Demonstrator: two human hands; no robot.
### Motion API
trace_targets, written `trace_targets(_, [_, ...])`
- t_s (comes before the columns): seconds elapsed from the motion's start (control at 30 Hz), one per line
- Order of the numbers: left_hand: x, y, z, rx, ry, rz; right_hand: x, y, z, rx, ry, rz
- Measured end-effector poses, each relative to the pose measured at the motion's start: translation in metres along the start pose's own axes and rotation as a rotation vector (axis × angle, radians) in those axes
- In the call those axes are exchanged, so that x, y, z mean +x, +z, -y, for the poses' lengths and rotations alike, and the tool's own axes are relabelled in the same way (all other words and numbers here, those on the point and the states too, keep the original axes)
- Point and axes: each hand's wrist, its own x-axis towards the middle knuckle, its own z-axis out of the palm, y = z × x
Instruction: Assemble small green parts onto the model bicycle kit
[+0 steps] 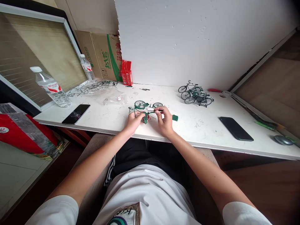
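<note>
Over the front of the white table (pixel 199 125), my left hand (pixel 134 121) is closed on a green model bicycle frame (pixel 145 118). My right hand (pixel 165 120) pinches a slim dark tool (pixel 154 110), its tip pointing left at the frame; its exact kind is too small to make out. Just beyond my fingers lie a spoked toy wheel (pixel 140 104) with green parts and another wheel (pixel 157 105). A small green piece (pixel 175 117) rests right of my right hand. Fingers partly cover the frame.
Several small model bicycles (pixel 196 94) stand at the back right. Phones lie at left (pixel 76 114) and right (pixel 236 128). Water bottles (pixel 52 89), a clear plastic bag (pixel 105 97), dark part sprues (pixel 93 87), a red box (pixel 127 73) and a carton (pixel 103 56) occupy the back left.
</note>
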Motion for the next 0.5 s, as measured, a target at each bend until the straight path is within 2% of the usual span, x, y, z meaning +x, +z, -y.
trace_targets(0.2, [0.0014,-0.0006,0.0028,0.019,-0.007,-0.008,0.0000,0.0010,0.0003,-0.057,-0.001,0.092])
trace_targets(0.5, [0.0005,-0.0018,0.0026,0.043,0.011,-0.004,0.0002,0.0020,0.0038,-0.064,-0.048,0.134])
